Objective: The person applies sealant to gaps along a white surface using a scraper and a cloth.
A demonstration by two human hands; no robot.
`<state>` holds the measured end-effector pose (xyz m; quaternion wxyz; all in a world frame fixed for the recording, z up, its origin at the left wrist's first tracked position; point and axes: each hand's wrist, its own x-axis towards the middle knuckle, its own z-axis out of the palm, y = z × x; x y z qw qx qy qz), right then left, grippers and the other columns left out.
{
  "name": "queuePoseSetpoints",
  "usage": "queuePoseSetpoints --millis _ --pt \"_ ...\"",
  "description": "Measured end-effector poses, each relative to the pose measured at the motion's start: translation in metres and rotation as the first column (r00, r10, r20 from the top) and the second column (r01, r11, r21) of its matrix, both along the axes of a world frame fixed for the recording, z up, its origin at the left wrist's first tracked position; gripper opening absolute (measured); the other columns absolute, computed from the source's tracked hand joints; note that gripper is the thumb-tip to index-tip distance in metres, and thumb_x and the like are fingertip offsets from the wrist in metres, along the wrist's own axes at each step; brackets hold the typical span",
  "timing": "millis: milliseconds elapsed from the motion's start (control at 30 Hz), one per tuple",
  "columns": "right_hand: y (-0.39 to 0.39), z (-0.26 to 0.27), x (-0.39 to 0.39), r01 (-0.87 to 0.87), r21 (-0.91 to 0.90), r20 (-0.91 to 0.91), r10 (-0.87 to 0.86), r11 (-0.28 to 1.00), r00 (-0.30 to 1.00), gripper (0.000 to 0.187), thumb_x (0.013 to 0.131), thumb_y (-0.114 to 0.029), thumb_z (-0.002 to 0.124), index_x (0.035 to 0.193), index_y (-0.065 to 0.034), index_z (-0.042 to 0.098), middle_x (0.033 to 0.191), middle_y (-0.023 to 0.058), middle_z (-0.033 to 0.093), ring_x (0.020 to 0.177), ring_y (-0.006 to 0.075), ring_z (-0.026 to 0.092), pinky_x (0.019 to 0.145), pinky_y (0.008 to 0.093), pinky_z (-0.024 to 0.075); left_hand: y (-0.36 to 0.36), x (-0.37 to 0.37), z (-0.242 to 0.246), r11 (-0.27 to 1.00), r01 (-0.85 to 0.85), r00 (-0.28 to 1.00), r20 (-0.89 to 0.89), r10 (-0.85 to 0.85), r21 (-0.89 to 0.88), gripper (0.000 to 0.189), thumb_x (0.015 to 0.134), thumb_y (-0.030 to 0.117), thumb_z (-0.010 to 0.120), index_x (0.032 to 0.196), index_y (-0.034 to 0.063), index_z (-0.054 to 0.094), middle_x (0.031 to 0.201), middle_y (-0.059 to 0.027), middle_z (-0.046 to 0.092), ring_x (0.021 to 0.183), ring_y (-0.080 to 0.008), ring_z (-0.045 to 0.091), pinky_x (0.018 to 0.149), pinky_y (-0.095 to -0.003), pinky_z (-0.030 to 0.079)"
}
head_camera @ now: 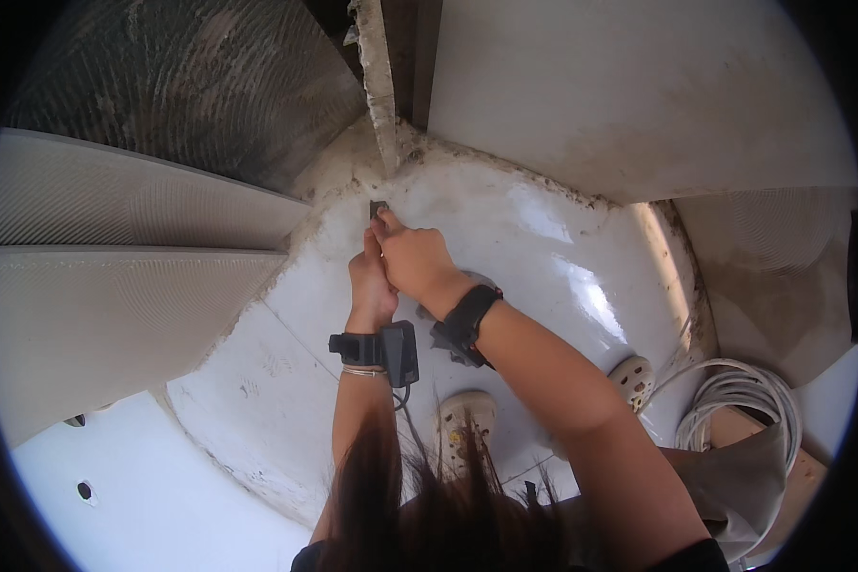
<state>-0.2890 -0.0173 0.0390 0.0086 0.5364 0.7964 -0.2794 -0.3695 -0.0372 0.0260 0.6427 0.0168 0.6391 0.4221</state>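
Observation:
My two hands are close together over the middle of a glossy off-white floor (515, 279). A small dark flat piece (376, 207) shows just beyond the fingertips. My right hand (420, 257) is curled, its fingers at that piece as in a pinch. Below and to the left, my left hand (370, 286) is partly overlapped by the right one, its fingers pointing up towards the piece. Whether the left fingers also grip it is hidden. Each wrist wears a black strapped device. A crumpled grey thing (461, 352) lies partly hidden behind my right wrist.
Ridged grey panels (129, 300) lean at the left, and a large plain panel (629, 93) stands at the right. A narrow upright slab edge (379, 79) rises ahead. Light clogs (467, 422) are below. A coiled white cable (743, 390) sits at lower right.

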Motion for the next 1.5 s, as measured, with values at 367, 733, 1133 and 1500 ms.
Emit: queuePoseSetpoints --millis 367,733,1133,1500 --pt "0.04 0.008 -0.02 0.045 -0.074 -0.014 -0.046 0.996 0.999 0.024 0.076 -0.015 0.045 0.094 -0.0023 0.054 0.111 0.0084 0.049 0.066 0.0232 0.06 0.055 0.0333 0.0465 0.033 -0.022 -0.004 0.994 0.07 0.998 -0.002 -0.07 0.079 0.048 0.086 0.039 0.039 0.098 -0.0069 0.046 0.093 -0.0128 0.055 0.083 -0.0204 0.056 0.067 -0.0296 0.047" --pt "-0.026 0.026 0.019 -0.051 -0.105 0.066 0.058 0.993 0.996 0.048 0.065 -0.014 0.055 0.109 0.002 0.045 0.117 0.0186 0.042 0.065 0.0221 0.06 0.055 0.0308 0.0474 -0.027 0.029 0.033 0.999 -0.044 0.993 0.112 0.04 0.03 0.035 0.087 0.036 0.036 0.092 0.0033 0.049 0.072 -0.003 0.053 0.057 -0.011 0.05 0.049 -0.0234 0.041" --pt "-0.056 0.084 0.182 -0.126 0.229 0.125 0.099 0.965 0.987 0.051 0.077 -0.031 0.049 0.118 -0.0028 0.038 0.116 0.0121 0.043 0.073 0.0208 0.055 0.056 0.0304 0.0457 -0.014 0.088 0.056 0.711 0.668 0.693 0.163 -0.702 0.219 0.042 0.086 0.038 0.037 0.086 -0.0025 0.051 0.064 -0.013 0.058 0.037 -0.0068 0.035 0.035 -0.0179 0.025" --pt "-0.071 0.255 0.414 0.057 0.095 0.713 -0.108 0.994 0.693 0.038 0.08 -0.028 0.048 0.108 -0.0031 0.049 0.088 0.0085 0.054 0.075 0.0239 0.058 0.061 0.0323 0.0471 0.015 0.181 0.111 0.394 0.857 0.439 -0.068 -0.896 0.332 0.042 0.086 0.036 0.037 0.083 -0.0034 0.051 0.058 -0.0135 0.056 0.034 -0.008 0.034 0.033 -0.019 0.026"
